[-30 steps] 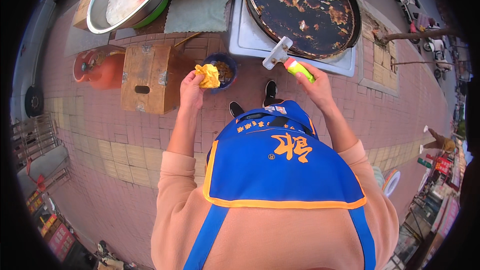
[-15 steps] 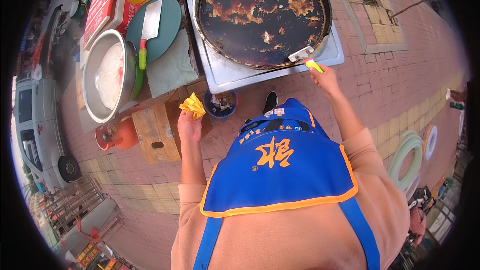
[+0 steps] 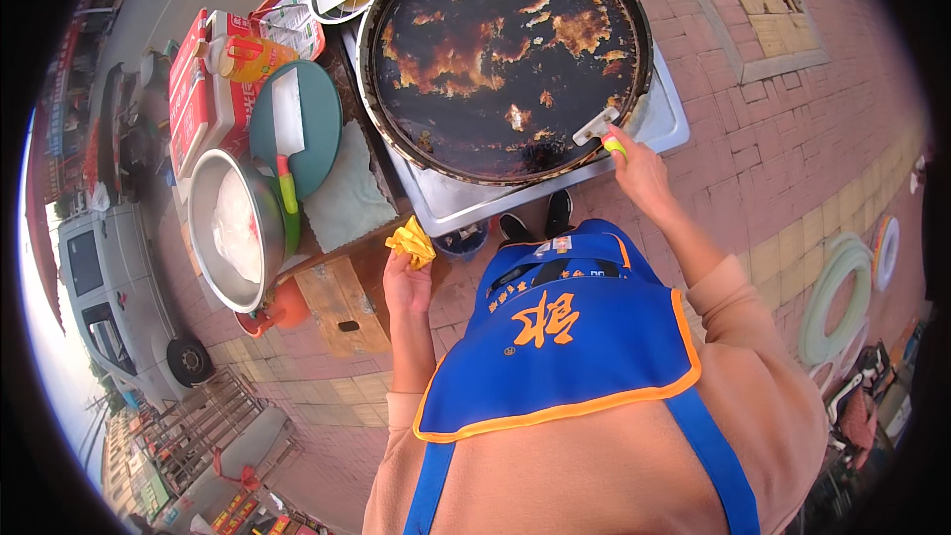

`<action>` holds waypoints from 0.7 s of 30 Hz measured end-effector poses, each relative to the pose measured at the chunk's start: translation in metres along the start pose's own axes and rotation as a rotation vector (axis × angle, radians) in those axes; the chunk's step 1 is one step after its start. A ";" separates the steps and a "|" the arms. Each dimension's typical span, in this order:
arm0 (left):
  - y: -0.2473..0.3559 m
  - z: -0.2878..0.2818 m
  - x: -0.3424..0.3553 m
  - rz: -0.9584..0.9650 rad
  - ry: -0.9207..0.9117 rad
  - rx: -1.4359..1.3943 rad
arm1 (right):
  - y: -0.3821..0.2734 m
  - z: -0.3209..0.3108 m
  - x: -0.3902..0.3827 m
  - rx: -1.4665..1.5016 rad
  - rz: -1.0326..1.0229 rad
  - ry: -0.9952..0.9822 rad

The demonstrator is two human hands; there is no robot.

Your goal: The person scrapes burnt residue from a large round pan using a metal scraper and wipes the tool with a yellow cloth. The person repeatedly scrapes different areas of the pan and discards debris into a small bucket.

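Note:
My right hand [image 3: 642, 176] is closed around the yellow-green handle of a scraper [image 3: 595, 126] with a wide metal blade. The blade lies over the near right edge of a large round black griddle [image 3: 446, 124], just inside its rim. Brown, flaky burnt residue covers parts of the griddle's surface. My left hand [image 3: 406, 287] pinches a crumpled yellow cloth or paper [image 3: 411, 241] in front of the stand, apart from the griddle.
Left of the griddle are a cleaver [image 3: 287, 114] on a round green board [image 3: 322, 154], a metal bowl [image 3: 201, 228] of white dough-like stuff, and an oil jug [image 3: 260, 57]. A wooden stool [image 3: 342, 307] and a bin [image 3: 463, 239] stand below. A strainer [image 3: 325, 12] sits behind.
My right hand has moved the scraper from the griddle's rim slightly inward, onto its surface. The left hand still holds the yellow cloth or paper, now nearer the stand. The whole view has shifted.

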State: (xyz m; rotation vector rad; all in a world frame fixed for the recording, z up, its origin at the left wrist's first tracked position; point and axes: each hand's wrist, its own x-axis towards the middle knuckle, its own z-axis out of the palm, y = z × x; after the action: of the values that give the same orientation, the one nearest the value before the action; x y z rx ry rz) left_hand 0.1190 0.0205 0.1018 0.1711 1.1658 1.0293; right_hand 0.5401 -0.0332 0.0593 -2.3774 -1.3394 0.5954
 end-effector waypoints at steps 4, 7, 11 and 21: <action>0.004 0.013 0.011 -0.012 -0.048 0.056 | -0.009 -0.013 0.007 -0.136 -0.013 -0.062; 0.008 0.023 0.022 -0.021 -0.106 0.105 | -0.014 -0.012 0.009 -0.171 -0.012 -0.048; 0.010 0.032 0.036 -0.048 -0.150 0.126 | -0.014 -0.011 0.003 -0.184 0.004 -0.014; 0.027 0.026 0.051 -0.063 -0.128 0.152 | -0.038 0.011 0.050 -0.180 -0.010 0.048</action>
State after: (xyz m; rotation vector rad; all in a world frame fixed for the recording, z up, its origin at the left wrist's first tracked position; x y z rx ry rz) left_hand 0.1257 0.0836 0.0953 0.3143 1.1261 0.8619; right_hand 0.5308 0.0296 0.0594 -2.5076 -1.4373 0.4277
